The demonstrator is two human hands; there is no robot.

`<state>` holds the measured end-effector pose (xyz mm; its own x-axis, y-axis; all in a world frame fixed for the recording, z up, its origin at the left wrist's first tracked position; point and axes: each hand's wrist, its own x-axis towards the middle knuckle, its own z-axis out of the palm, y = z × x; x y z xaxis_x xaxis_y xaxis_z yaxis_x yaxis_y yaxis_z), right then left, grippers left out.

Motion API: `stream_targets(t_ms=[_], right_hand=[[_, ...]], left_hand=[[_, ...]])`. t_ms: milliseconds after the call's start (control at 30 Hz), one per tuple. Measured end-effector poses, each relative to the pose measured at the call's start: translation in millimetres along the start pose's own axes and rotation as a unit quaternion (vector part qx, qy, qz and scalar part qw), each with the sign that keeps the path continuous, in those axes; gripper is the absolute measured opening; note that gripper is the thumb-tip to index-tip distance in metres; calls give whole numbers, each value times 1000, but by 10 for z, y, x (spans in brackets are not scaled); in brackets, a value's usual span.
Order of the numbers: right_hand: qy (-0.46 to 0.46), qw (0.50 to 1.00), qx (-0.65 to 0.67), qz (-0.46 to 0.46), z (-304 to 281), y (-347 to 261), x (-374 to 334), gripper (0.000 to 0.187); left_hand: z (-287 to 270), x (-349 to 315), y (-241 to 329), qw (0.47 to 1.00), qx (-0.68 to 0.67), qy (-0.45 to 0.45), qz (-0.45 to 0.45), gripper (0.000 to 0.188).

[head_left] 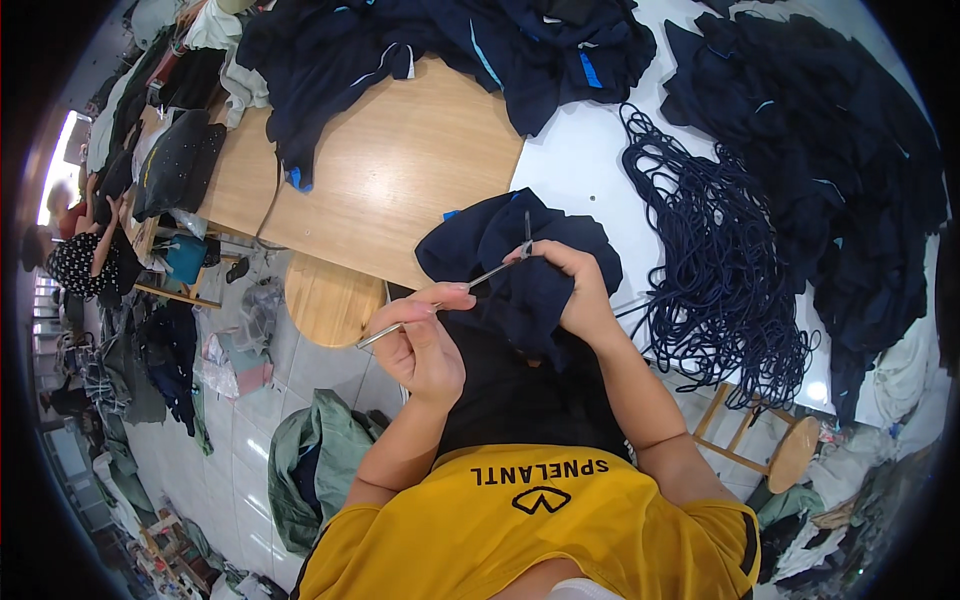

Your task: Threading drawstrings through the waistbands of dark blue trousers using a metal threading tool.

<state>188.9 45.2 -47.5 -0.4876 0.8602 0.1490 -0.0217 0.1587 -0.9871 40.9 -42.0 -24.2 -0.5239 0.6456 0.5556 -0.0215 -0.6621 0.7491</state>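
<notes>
My left hand (425,345) is closed around a thin metal rod (388,334), pinching it between thumb and fingers. The rod slants up and to the right, toward the fingertips of my right hand (582,290). That hand grips a navy garment (505,225), bunched over my lap and the table edge. By the right thumb and forefinger, a small greyish piece and a thin dark strip stick up at the rod's far end; I cannot tell exactly how they join. Folds of cloth hide part of the right fingers.
A large tangle of navy cord (715,270) lies on the white table (575,160) to the right. Navy garments (810,150) are heaped beyond it and across the wooden table (380,160). A wooden stool (335,300) stands at left, near a green bag (320,450). Another person (85,260) works far left.
</notes>
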Motion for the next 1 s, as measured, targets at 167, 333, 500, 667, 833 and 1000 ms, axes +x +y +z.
stream_targets(t_ms=[167, 333, 500, 667, 833, 1000], right_hand=[[-36, 993, -98, -51, 22, -63, -15, 24], [-23, 993, -85, -76, 7, -52, -50, 27], [50, 998, -26, -21, -82, -43, -102, 27], [159, 983, -87, -10, -99, -145, 104, 39], [118, 972, -170, -111, 103, -290, 225, 56], [79, 962, -224, -133, 51, -200, 276, 69]], left_hand=[[14, -15, 11, 999, 16, -4, -29, 15], [-37, 49, -29, 999, 23, 44, -10, 14], [-216, 223, -67, 987, 98, 128, 25, 17], [-90, 119, -95, 983, -12, 52, -175, 27], [143, -248, -342, 908, 200, -213, -301, 100], [-124, 1, -186, 901, -63, -68, -423, 39]])
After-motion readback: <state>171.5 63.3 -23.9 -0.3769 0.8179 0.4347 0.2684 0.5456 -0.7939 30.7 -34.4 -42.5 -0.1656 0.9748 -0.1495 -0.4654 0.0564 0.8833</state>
